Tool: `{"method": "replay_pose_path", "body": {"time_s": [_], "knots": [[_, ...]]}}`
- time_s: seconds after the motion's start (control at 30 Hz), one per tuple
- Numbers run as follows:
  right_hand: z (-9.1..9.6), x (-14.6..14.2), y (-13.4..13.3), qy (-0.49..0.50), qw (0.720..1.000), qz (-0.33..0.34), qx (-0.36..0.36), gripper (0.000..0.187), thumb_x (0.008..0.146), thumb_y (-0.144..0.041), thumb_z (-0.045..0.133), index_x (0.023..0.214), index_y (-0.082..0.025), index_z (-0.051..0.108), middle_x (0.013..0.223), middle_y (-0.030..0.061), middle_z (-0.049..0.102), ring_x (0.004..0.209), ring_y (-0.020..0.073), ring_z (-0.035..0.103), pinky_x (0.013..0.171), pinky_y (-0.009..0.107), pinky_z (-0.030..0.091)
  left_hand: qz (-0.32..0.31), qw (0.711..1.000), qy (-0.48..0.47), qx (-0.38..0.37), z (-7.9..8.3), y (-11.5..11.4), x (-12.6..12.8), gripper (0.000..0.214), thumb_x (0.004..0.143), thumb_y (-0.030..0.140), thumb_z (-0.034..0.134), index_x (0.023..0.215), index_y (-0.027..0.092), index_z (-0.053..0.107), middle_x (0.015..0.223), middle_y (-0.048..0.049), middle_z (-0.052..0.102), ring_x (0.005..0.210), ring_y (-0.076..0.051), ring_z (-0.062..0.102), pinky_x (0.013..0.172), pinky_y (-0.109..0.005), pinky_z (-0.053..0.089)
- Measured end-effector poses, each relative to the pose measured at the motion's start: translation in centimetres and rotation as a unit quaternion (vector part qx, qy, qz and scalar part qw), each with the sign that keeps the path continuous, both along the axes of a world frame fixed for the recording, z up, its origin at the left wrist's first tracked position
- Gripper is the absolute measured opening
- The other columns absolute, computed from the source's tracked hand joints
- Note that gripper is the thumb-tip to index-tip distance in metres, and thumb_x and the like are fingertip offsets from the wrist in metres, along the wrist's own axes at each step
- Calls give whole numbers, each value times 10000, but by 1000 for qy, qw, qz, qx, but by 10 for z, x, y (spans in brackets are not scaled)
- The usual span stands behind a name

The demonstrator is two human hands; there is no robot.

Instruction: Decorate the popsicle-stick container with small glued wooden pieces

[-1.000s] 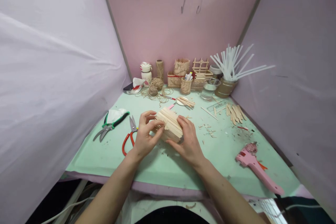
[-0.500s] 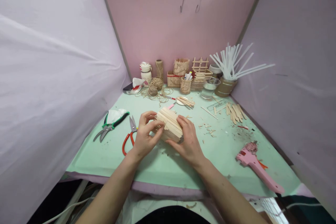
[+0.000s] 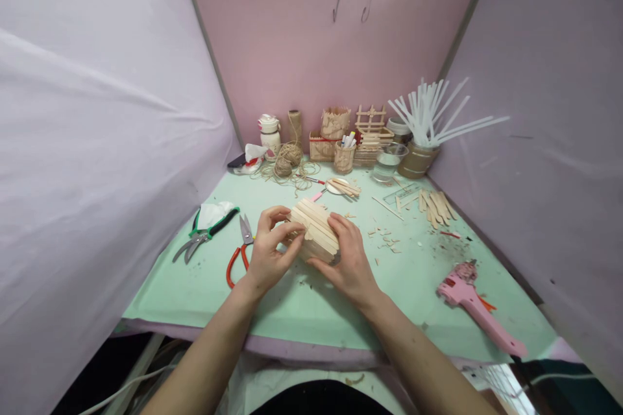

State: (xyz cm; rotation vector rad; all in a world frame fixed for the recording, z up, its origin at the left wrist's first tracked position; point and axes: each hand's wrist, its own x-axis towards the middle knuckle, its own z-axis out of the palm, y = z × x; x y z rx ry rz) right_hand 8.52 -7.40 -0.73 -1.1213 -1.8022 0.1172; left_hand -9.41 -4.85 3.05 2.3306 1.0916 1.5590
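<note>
Between my hands is a small box-like piece made of pale popsicle sticks (image 3: 315, 228), its slatted top tilted toward me. My right hand (image 3: 348, 258) grips its right side, fingers on top and thumb at the near lower edge. At the left end, my left hand (image 3: 276, 246) is closed on the piece, with thumb and forefinger pinched at its edge. Whether a small bit sits in that pinch I cannot make out. Just left of my left hand lie red-handled scissors (image 3: 238, 256), partly hidden by the wrist.
Green-handled pruners (image 3: 204, 233) lie at left, a pink glue gun (image 3: 474, 305) at right. Loose popsicle sticks (image 3: 437, 209) and wood scraps (image 3: 387, 238) are scattered on the right. Along the back stand twine (image 3: 291, 154), stick baskets (image 3: 335, 123), a water cup (image 3: 388, 162) and glue sticks (image 3: 426, 117).
Both hands keep the same hold on the popsicle-stick piece. The view has shifted very slightly; nothing else visibly differs.
</note>
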Motion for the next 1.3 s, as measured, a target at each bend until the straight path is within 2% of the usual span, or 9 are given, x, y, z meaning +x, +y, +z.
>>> {"method": "replay_pose_path", "body": {"time_s": [1.2, 1.3], "knots": [[0, 1, 0, 8, 1000, 10, 4, 772, 740, -337, 743, 1375, -211, 323, 1364, 163, 423, 1274, 311, 392, 1045, 534, 376, -35, 999, 15, -3, 1, 1, -4, 172, 827, 109, 587, 928, 227, 661, 1134, -65, 464, 1108, -198, 492, 975, -387, 456], [0, 1, 0, 10, 1000, 10, 5, 763, 746, -334, 736, 1376, -210, 324, 1365, 163, 424, 1276, 311, 388, 1044, 533, 376, -36, 999, 15, -19, 0, 1, -6, 204, 820, 137, 601, 994, 235, 638, 1175, -73, 451, 1139, -212, 482, 999, -406, 430]]}}
